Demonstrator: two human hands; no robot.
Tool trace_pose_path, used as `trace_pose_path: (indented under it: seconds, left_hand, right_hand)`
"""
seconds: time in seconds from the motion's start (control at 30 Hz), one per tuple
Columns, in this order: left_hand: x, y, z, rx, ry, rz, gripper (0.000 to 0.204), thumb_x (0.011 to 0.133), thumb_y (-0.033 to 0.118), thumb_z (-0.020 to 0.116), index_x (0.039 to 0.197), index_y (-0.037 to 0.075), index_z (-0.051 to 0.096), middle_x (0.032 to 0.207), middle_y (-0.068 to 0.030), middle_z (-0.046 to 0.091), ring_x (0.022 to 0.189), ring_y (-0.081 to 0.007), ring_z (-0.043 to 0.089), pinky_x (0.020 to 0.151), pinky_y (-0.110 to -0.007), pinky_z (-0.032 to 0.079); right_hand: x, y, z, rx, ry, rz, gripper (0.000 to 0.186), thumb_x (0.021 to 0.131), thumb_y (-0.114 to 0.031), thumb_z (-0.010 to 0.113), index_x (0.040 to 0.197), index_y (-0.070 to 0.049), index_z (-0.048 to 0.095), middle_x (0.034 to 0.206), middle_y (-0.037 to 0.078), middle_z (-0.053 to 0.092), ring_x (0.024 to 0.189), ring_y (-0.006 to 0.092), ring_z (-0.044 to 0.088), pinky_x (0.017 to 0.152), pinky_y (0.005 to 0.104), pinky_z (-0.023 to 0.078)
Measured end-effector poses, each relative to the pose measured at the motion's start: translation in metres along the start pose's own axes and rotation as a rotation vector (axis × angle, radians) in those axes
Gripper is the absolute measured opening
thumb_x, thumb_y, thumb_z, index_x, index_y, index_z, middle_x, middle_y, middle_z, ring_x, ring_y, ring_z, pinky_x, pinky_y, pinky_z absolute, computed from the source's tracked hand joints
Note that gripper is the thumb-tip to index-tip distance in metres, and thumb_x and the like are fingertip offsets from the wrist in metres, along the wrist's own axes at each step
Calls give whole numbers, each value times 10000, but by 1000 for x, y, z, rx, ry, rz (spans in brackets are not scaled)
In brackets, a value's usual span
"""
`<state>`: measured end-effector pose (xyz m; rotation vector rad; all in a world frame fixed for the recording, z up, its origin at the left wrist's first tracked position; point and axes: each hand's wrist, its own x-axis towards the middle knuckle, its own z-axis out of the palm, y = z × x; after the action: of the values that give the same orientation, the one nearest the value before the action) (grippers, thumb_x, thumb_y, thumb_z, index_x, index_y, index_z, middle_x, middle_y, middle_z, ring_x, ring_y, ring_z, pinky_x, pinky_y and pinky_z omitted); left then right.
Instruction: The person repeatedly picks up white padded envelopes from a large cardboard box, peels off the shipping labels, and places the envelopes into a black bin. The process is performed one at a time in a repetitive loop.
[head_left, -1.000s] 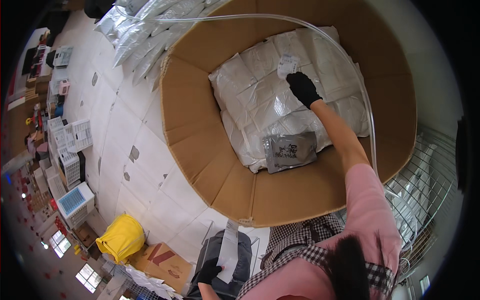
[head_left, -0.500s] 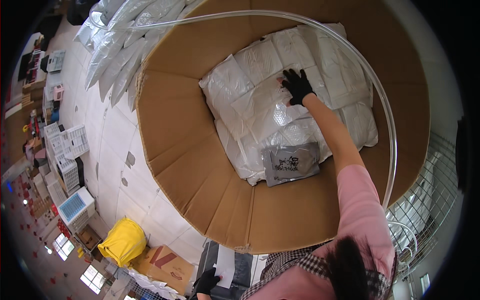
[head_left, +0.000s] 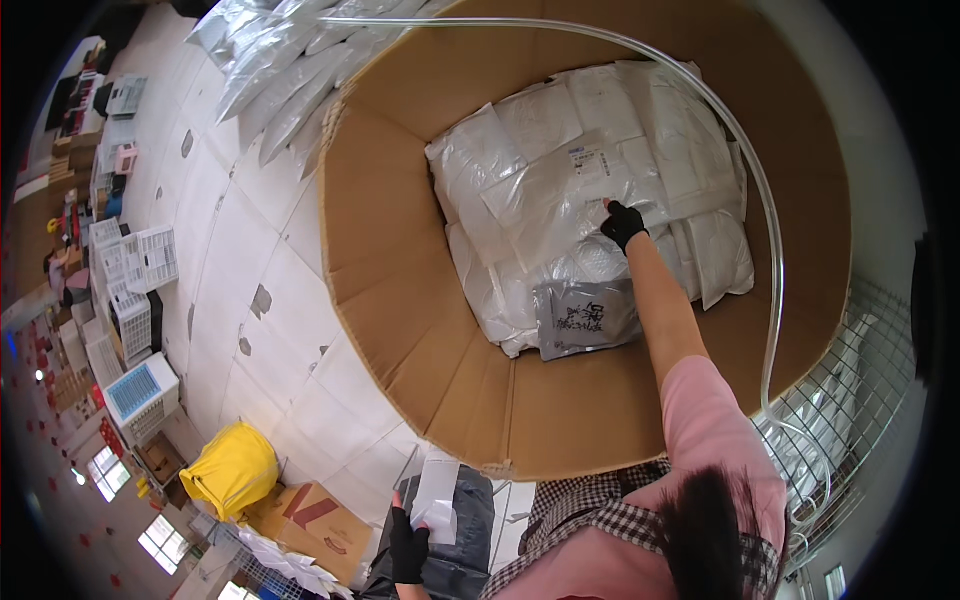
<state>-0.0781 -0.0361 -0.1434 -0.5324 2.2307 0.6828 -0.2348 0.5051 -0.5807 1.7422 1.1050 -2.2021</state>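
Note:
My right hand (head_left: 622,225), in a black glove with bare fingertips, reaches into a large brown cardboard drum (head_left: 400,350). Its fingers are drawn together at the surface of a white plastic mailing bag (head_left: 535,215); anything inside them is hidden. A printed label (head_left: 590,160) lies on that bag, just beyond the fingers. Nearer the drum's front wall is a grey pouch (head_left: 585,318) with dark lettering. Low in the picture my left hand (head_left: 408,548), gloved alike, is closed on white paper sheets (head_left: 437,490) above a black plastic-covered bundle (head_left: 470,515).
A clear tube (head_left: 745,140) arches over the drum. White bags (head_left: 290,60) are piled behind it at left. A yellow sack (head_left: 232,470) and a carton (head_left: 310,530) stand lower left. Wire mesh (head_left: 850,390) stands at right, and white crates (head_left: 130,290) sit farther left.
My right hand has pulled back toward me and its spread fingers have drawn together, exposing the label. My left hand has risen with the paper sheets. The view has shifted slightly.

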Motion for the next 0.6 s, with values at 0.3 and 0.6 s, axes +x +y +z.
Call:
trace_pose_path:
  seconds: [0.3,0.6]
  left_hand:
    - [-57,62,-18,-163,-266,296,658,703,9,495,1343,50,350,1200,-200,519,1148,-246,490,934,-292,356]
    - [-100,95,-47,-221,-287,711,837,720,77,557,1425,103,106,774,-180,580,736,-321,605,774,-333,449]
  right_hand:
    - [-255,-59,70,211,-627,-229,468,831,-157,571,1228,29,407,1183,160,507,1080,297,517,857,432,479]
    - [-522,18,103,-19,-914,-278,581,787,-103,608,1295,-19,339,1214,117,479,1090,233,498,955,357,399]
